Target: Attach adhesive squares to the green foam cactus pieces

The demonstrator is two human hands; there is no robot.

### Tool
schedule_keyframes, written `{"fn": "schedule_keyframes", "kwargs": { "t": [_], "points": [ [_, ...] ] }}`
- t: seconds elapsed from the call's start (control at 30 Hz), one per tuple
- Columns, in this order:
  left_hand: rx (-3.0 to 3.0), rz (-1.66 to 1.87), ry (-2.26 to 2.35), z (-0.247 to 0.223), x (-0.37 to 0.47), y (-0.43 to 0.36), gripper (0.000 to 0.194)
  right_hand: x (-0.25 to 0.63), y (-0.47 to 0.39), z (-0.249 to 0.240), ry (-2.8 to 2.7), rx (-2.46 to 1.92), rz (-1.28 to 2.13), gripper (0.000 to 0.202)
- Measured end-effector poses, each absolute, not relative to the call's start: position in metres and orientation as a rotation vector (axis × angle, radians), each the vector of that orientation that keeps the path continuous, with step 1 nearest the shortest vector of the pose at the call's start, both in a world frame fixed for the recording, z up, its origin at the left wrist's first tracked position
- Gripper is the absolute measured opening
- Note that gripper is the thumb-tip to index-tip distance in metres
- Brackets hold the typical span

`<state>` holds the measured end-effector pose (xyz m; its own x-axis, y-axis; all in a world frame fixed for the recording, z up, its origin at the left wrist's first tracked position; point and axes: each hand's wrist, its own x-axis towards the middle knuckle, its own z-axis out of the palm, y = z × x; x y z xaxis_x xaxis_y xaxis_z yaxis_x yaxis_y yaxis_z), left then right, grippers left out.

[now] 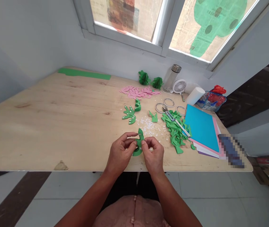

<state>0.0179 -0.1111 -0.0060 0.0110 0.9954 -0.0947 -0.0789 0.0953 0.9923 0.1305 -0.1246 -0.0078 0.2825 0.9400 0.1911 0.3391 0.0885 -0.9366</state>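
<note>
Both my hands meet near the front edge of the wooden table (42, 126). My left hand (121, 153) and my right hand (153, 154) pinch the same green paper cutout (139, 142), a curved shape held upright between the fingertips. Just beyond them lie small white paper bits (150, 125), a few green cutouts (131, 114) and one more green piece (153, 116).
A heap of green scraps (176, 132) with scissors (174, 120) lies to the right, beside stacked coloured sheets (202, 127). Further back are pink cutouts (139, 92), two green paper balls (150, 80), tape rings (169, 102), a small fan (179, 86), a bottle (172, 77) and a white roll (195, 95).
</note>
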Motion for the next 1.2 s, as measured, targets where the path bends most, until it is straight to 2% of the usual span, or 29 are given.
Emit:
{"fn": "schedule_keyframes", "kwargs": {
  "t": [1.2],
  "points": [
    [1.167,1.166,1.209,-0.0035,0.0144,-0.1177,0.032,0.1297,-0.1279,-0.0106,-1.241,-1.439,0.734,0.013]
  ]
}}
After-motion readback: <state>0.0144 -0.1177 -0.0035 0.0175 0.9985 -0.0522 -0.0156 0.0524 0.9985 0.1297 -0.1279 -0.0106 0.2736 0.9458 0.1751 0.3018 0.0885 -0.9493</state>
